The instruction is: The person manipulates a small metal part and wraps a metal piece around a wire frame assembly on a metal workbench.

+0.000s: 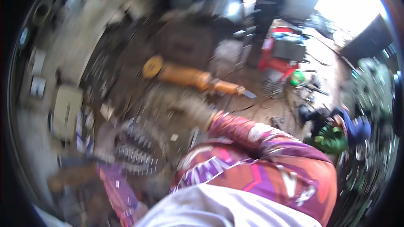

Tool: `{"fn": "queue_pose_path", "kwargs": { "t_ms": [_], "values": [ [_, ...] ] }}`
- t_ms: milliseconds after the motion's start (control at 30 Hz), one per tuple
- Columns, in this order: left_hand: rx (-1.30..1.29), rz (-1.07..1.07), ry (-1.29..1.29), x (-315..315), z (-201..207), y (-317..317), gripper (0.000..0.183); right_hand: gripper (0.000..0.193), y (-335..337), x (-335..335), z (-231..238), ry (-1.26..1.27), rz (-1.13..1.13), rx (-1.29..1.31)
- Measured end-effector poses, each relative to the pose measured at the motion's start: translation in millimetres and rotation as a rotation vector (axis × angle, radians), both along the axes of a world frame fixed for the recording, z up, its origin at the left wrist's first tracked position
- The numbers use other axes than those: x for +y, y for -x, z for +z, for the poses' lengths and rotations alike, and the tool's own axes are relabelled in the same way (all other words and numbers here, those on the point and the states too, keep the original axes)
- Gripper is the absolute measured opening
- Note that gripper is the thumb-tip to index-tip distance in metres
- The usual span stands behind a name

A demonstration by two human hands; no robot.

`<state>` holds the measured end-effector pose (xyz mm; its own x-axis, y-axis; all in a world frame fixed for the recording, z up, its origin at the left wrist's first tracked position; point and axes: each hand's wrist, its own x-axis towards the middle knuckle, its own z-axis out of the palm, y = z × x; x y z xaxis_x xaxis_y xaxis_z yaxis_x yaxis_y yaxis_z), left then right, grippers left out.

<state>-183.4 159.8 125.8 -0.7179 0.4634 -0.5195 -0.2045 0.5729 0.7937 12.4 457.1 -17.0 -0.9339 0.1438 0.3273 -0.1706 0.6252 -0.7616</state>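
Motion smears much of the head view. My right hand (179, 103), at the end of a red and purple sleeve, seems to be in a tan glove, and its fingers are blurred. Just beyond it lies an orange cylindrical part (185, 77) with a round yellow disc at its left end and a silvery tip at its right; whether the hand touches it I cannot tell. At the lower left, my left hand (73, 176) is a brownish blur with indistinct fingers. Between the hands is a dark metal piece (136, 155) with a toothed-looking edge, also blurred.
A red-framed machine (269, 54) stands at the far right, by a coil spring (272, 87) and a green round object (297, 77). A person in green and blue (332, 136) is low down at the right. A beige box-like object (67, 111) is at the left.
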Motion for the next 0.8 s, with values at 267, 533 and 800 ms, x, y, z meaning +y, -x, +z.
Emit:
{"fn": "queue_pose_path", "kwargs": {
  "t_ms": [267,533,800],
  "values": [
    [0.086,0.16,0.009,-25,9,-9,0.065,0.029,46,-20,36,0.248,0.235,-0.118],
    [0.123,0.132,0.223,7,-4,6,0.076,0.03,97,-23,21,0.243,0.309,-0.303],
    [0.181,0.053,0.538,24,-4,23,0.074,0.03,117,-37,10,0.154,0.309,-0.209]
  ]
}}
